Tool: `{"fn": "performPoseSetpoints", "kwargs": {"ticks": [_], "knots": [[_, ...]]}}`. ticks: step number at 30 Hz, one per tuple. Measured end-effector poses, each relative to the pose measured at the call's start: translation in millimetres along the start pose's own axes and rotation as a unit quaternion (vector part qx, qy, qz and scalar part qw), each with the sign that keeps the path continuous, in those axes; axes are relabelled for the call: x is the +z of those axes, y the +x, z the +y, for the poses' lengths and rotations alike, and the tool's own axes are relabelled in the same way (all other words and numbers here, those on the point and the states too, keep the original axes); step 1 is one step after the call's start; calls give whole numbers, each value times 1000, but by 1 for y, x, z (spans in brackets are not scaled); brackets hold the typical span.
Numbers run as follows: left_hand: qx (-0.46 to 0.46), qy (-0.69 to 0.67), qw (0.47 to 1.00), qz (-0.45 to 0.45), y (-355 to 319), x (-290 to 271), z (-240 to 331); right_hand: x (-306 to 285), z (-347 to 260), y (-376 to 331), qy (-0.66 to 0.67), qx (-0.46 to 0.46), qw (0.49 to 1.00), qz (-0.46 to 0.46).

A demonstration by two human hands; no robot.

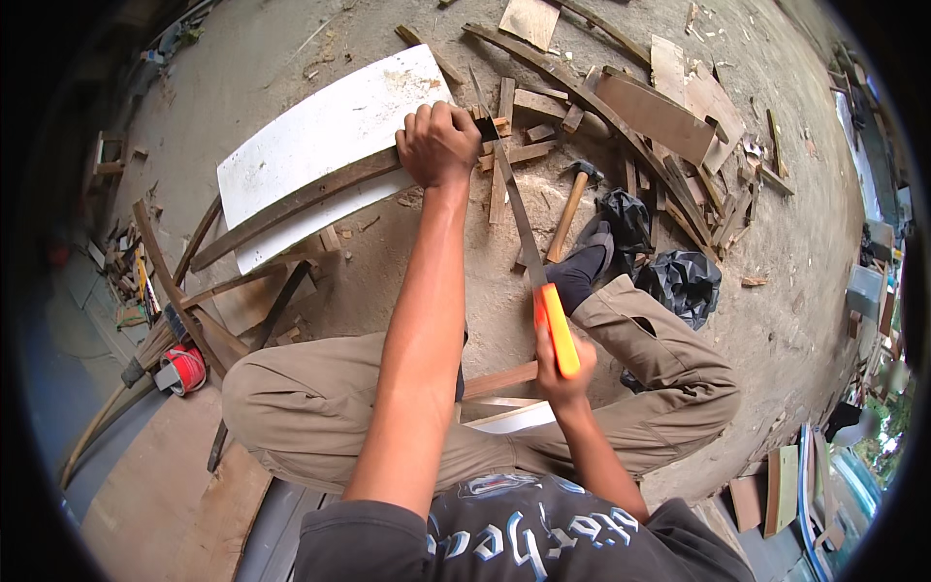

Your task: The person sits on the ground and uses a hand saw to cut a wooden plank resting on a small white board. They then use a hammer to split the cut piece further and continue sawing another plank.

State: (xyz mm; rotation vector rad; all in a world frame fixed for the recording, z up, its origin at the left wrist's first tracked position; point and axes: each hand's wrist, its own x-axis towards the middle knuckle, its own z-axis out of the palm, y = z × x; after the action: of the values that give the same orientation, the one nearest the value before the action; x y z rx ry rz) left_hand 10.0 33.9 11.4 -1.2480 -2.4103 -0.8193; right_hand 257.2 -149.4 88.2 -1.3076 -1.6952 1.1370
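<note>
While my left hand (438,144) is clamped, fingers together, on the end of the long curved wooden strip (291,206) lying across the white board (320,131), my right hand (561,373) is wrapped tight round the orange handle of the handsaw (524,233). The blade runs forward from that handle, and its far end meets the strip just beside my left knuckles. I judge I am mid-cut, sawing the strip's end. As I read it, the next stroke calls for a steady line along the blade and firm pressure from the holding hand so the strip cannot shift. A hammer (572,204) lies on the floor just right of the blade, among wood offcuts (529,112).
</note>
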Motion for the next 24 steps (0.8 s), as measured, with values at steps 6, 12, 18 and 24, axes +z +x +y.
{"fn": "performPoseSetpoints", "kwargs": {"ticks": [6,12,18,24], "knots": [[20,-39,999,-12,-1,-5,-2,-40,-23,-61,-46,4,999,-27],[21,-38,999,-11,0,-5,-2,-12,-36,-11,-37,3,999,-12],[23,-27,999,-24,-2,-9,1,15,-47,84,-8,6,1000,18],[19,14,999,-28,4,2,8,54,-28,139,4,-51,996,72]]}}
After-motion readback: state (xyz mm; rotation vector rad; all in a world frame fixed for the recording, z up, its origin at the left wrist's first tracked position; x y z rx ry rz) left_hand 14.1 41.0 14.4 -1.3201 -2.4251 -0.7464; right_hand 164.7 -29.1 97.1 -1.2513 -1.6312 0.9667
